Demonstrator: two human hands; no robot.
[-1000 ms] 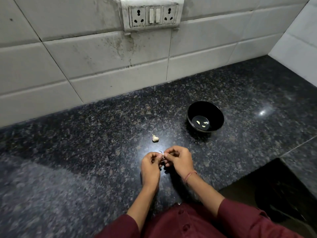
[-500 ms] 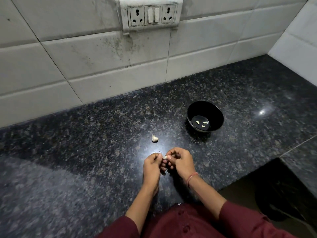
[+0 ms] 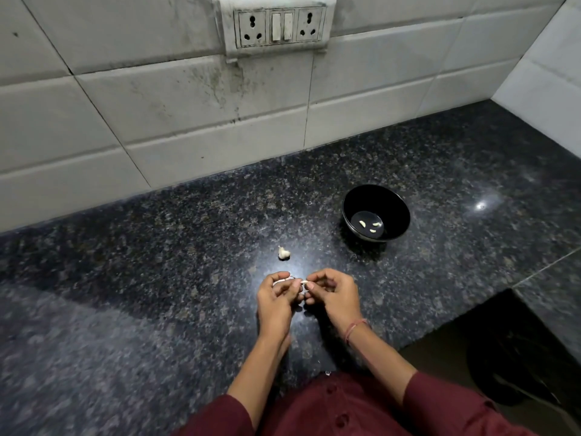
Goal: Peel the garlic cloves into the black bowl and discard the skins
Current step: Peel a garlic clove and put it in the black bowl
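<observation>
My left hand (image 3: 276, 302) and my right hand (image 3: 331, 294) meet just above the dark granite counter, fingers curled. Between their fingertips they pinch a small pale garlic clove (image 3: 302, 282) with bits of papery skin. A second unpeeled garlic piece (image 3: 284, 253) lies on the counter a little beyond my hands. The black bowl (image 3: 393, 202) stands to the right and further back, with three peeled cloves (image 3: 369, 225) at its bottom.
The speckled granite counter (image 3: 157, 278) runs back to a white tiled wall with a socket panel (image 3: 279, 26). The counter's front edge steps down at the right into a dark recess (image 3: 503, 357). A tiny skin scrap (image 3: 328, 373) lies near my body.
Both hands stayed in place over the counter; the fingers shifted slightly on the clove as the skin is worked. The bowl and the loose garlic piece have not moved.
</observation>
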